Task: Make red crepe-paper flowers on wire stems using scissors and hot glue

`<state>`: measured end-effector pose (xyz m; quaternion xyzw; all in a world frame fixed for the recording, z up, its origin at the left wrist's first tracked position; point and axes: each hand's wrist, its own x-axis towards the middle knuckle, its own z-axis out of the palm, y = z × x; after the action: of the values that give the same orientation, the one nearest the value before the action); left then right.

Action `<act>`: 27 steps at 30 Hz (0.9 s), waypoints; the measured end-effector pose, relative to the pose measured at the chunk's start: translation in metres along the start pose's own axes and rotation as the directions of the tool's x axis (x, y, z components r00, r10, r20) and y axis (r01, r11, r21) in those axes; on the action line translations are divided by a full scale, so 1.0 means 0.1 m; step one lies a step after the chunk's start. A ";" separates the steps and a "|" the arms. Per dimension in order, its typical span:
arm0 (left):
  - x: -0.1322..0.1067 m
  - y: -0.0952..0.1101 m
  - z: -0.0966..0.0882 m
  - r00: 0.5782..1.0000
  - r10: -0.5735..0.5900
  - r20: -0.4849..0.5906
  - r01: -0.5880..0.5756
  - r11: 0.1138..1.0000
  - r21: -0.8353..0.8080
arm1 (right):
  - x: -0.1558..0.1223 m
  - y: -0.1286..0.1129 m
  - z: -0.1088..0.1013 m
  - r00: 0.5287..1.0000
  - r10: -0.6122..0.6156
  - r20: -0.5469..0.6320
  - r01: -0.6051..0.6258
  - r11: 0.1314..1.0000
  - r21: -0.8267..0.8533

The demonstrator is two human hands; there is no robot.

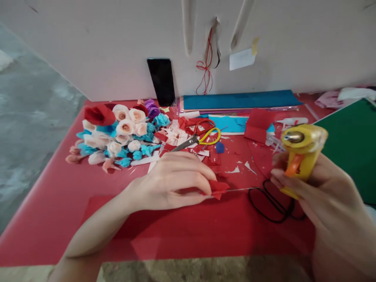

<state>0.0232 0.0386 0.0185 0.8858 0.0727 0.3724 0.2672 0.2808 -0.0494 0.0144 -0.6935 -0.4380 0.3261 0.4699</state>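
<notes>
My left hand (173, 180) rests on the red table (49, 211) with its fingers pinched on a small red paper piece (219, 188) that sits on a thin wire. My right hand (323, 192) is wrapped round a yellow glue gun (302, 150) with an orange trigger, nozzle pointing toward the camera. The gun's black cord (270, 201) loops on the table between the hands.
A heap of paper roses (117, 131) in white, pink, blue and red lies at the left rear. Scissors (196, 139) with yellow and red handles lie among paper scraps. A black phone (161, 81) leans on the wall. Blue paper sheets (241, 100) and a green board (352, 145) sit to the right.
</notes>
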 end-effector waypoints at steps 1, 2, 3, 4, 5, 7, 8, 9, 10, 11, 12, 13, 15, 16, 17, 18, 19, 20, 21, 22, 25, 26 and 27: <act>0.00 0.00 0.00 1.000 -0.008 0.004 0.008 0.999 -0.031 | 0.03 0.01 0.00 0.997 0.039 0.073 -0.043 0.997 0.061; 0.01 -0.01 0.00 1.000 -0.022 0.013 0.022 0.998 -0.057 | 0.06 0.03 0.00 0.985 0.087 0.150 -0.105 0.988 0.111; 0.01 -0.01 0.00 0.999 -0.038 0.023 0.040 0.996 -0.077 | 0.11 0.05 -0.01 0.967 0.133 0.219 -0.167 0.975 0.146; 0.01 -0.02 0.00 0.998 -0.053 0.032 0.056 0.994 -0.090 | 0.16 0.08 -0.01 0.948 0.166 0.272 -0.215 0.964 0.159; 0.02 -0.03 0.00 0.998 -0.061 0.035 0.064 0.993 -0.102 | 0.21 0.10 0.00 0.934 0.184 0.307 -0.242 0.956 0.163; 0.03 -0.06 0.01 0.998 -0.052 0.030 0.056 0.989 -0.138 | 0.29 0.13 0.01 0.914 0.188 0.359 -0.264 0.948 0.178; 0.03 -0.07 0.02 0.999 -0.038 0.026 0.042 0.986 -0.160 | 0.31 0.14 0.03 0.904 0.187 0.385 -0.276 0.942 0.191; 0.03 -0.09 0.04 0.999 -0.024 0.025 0.028 0.984 -0.177 | 0.32 0.15 0.05 0.890 0.186 0.415 -0.292 0.934 0.207; 0.04 -0.10 0.06 0.999 -0.014 0.031 0.020 0.983 -0.182 | 0.32 0.16 0.08 0.872 0.187 0.452 -0.313 0.923 0.222; 0.04 -0.12 0.09 0.999 -0.011 0.041 0.018 0.984 -0.177 | 0.30 0.16 0.12 0.848 0.190 0.495 -0.342 0.910 0.235; 0.04 -0.13 0.12 0.998 -0.012 0.055 0.021 0.986 -0.164 | 0.28 0.16 0.17 0.817 0.191 0.544 -0.374 0.894 0.246; 0.03 -0.15 0.15 0.997 -0.019 0.071 0.029 0.989 -0.147 | 0.24 0.17 0.22 0.780 0.191 0.596 -0.409 0.876 0.254; 0.02 -0.17 0.21 0.994 -0.039 0.102 0.050 0.993 -0.111 | 0.17 0.18 0.33 0.701 0.185 0.688 -0.480 0.836 0.264; 0.02 -0.18 0.23 0.993 -0.046 0.112 0.057 0.994 -0.097 | 0.13 0.18 0.38 0.667 0.178 0.724 -0.511 0.816 0.270; 0.02 -0.19 0.24 0.992 -0.047 0.118 0.057 0.995 -0.086 | 0.09 0.18 0.43 0.637 0.169 0.752 -0.540 0.794 0.279; 0.02 -0.20 0.25 0.992 -0.040 0.121 0.049 0.996 -0.076 | 0.06 0.19 0.47 0.611 0.158 0.776 -0.565 0.774 0.287; 0.02 -0.21 0.25 0.992 -0.028 0.120 0.037 0.997 -0.069 | 0.04 0.19 0.50 0.587 0.146 0.796 -0.587 0.754 0.294; 0.03 -0.21 0.25 0.993 -0.016 0.119 0.024 0.998 -0.063 | 0.02 0.19 0.52 0.564 0.133 0.815 -0.606 0.738 0.299; 0.03 -0.22 0.25 0.993 -0.005 0.119 0.012 0.998 -0.058 | 0.00 0.19 0.54 0.545 0.121 0.830 -0.620 0.724 0.301; 0.03 -0.22 0.24 0.993 0.005 0.121 0.002 0.999 -0.054 | -0.01 0.20 0.54 0.530 0.111 0.841 -0.632 0.713 0.304; 0.03 -0.24 0.23 0.992 0.019 0.126 -0.012 0.998 -0.057 | -0.03 0.20 0.53 0.517 0.096 0.850 -0.650 0.691 0.317; 0.02 -0.24 0.23 0.992 0.022 0.127 -0.014 0.998 -0.063 | -0.03 0.21 0.52 0.518 0.095 0.850 -0.652 0.687 0.321; 0.01 -0.25 0.24 0.992 0.024 0.127 -0.015 0.997 -0.071 | -0.03 0.20 0.51 0.518 0.095 0.850 -0.655 0.683 0.323</act>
<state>0.0424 0.0503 -0.0077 0.8985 0.0338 0.3199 0.2987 0.2415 -0.0370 -0.0224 -0.3694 -0.2914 0.8145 0.3394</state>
